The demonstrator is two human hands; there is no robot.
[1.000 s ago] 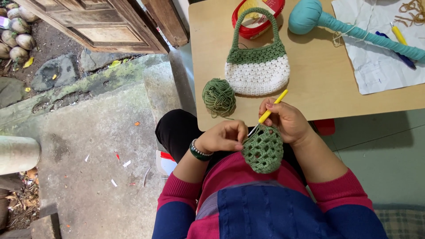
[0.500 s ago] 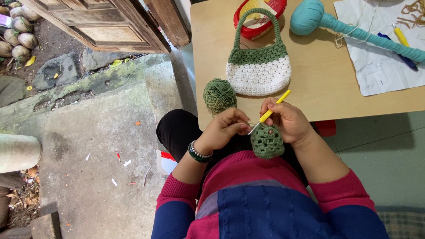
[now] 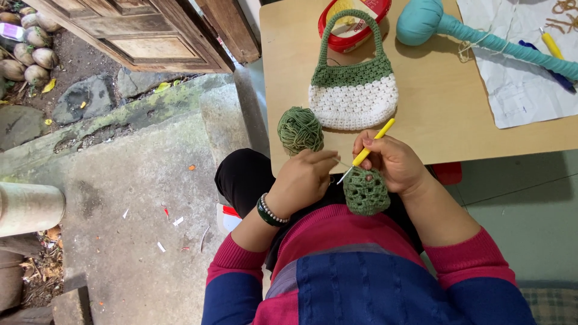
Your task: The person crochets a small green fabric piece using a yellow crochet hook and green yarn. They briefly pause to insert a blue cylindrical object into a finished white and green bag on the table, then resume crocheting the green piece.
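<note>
The right hand point(image 3: 392, 161) is closed around a yellow-handled crochet hook point(image 3: 368, 148), its handle slanting up past the knuckles and its metal tip pointing down-left toward the work. The left hand point(image 3: 303, 179) is curled nearly shut, fingertips pinched at the top edge of a small green crocheted mesh piece point(image 3: 365, 191) — this piece hangs just below and between the two hands, over the lap, at the near edge of the light wooden table point(image 3: 445, 102).

A round ball of green yarn point(image 3: 300, 129) sits on the table's near corner, just above the left hand. Beyond it lies a finished crocheted handbag, green on top and white below, with a green loop handle point(image 3: 354, 90); what it holds, if anything, cannot be seen. Its handle reaches up to a red oval plastic tub point(image 3: 354, 23) with yellowish contents — too unclear to name. To the right lie a teal yarn skein point(image 3: 475, 37) and a white sheet of paper point(image 3: 522, 72).
</note>
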